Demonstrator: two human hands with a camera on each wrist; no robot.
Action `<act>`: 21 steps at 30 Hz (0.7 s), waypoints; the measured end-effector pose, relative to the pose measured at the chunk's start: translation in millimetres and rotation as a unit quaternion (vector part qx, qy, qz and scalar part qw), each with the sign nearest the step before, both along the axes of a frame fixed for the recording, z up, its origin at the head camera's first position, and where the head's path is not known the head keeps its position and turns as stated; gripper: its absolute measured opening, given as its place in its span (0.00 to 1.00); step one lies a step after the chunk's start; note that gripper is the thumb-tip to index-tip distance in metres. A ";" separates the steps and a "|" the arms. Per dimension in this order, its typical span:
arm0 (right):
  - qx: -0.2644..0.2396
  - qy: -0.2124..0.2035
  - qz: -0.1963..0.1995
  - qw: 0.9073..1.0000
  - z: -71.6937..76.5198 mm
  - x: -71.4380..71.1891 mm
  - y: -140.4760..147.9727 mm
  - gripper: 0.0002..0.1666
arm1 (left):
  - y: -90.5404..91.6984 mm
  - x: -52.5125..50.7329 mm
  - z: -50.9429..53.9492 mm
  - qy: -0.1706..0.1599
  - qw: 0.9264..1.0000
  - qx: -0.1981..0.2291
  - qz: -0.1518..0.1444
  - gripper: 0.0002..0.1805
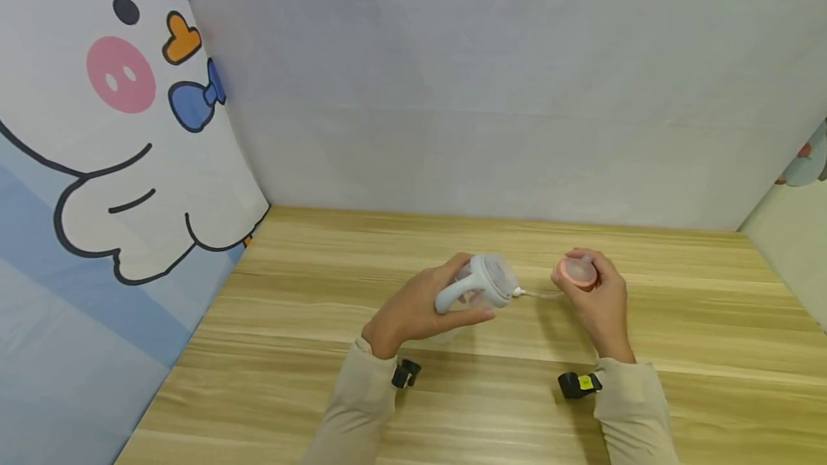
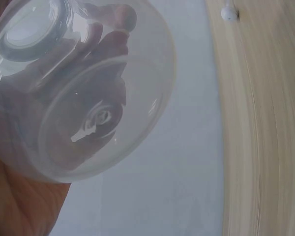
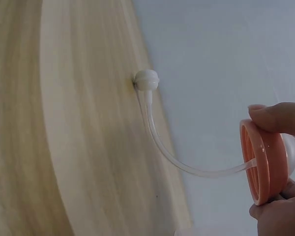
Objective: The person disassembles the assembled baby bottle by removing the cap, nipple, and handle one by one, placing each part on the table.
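Observation:
My left hand point(image 1: 420, 303) grips a clear baby bottle point(image 2: 103, 88) with a pale blue-grey handle point(image 1: 461, 289). The bottle is tilted, its open-looking threaded neck turned to the right. In the left wrist view its transparent base fills much of the picture, with fingers seen through it. To the right, my right hand point(image 1: 601, 300) holds a coral-pink bottle cap ring point(image 3: 265, 157) with a clear teat point(image 1: 579, 269) by its rim. From the ring's underside hangs a thin clear straw point(image 3: 187, 169) ending in a white weighted ball point(image 3: 147, 79), apart from the bottle.
A wood-grain table point(image 1: 271, 357) lies under both hands. Behind it rises a plain pale cloth backdrop point(image 1: 504, 92), and a cartoon-printed cloth point(image 1: 129, 178) hangs at the left. Small black wrist cameras point(image 1: 405, 373) sit at both sleeves.

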State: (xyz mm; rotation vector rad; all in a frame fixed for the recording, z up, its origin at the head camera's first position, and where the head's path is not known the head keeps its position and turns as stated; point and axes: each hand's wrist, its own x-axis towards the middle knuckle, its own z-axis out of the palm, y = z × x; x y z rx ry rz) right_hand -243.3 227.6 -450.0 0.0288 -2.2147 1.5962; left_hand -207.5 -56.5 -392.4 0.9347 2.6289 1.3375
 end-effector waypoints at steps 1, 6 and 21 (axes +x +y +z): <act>0.003 -0.002 0.001 1.000 -1.6 -0.9 0.3 0.24 | 0.2 0.0 0.1 0.002 1.000 -0.001 0.001 0.32; 0.009 -0.024 0.007 1.000 -8.4 -3.7 0.7 0.23 | 1.2 -0.6 1.3 0.007 1.000 -0.006 0.002 0.32; 0.031 -0.047 0.032 0.998 -22.3 -7.7 5.3 0.23 | 2.6 -3.1 0.4 -0.003 1.000 -0.008 0.001 0.32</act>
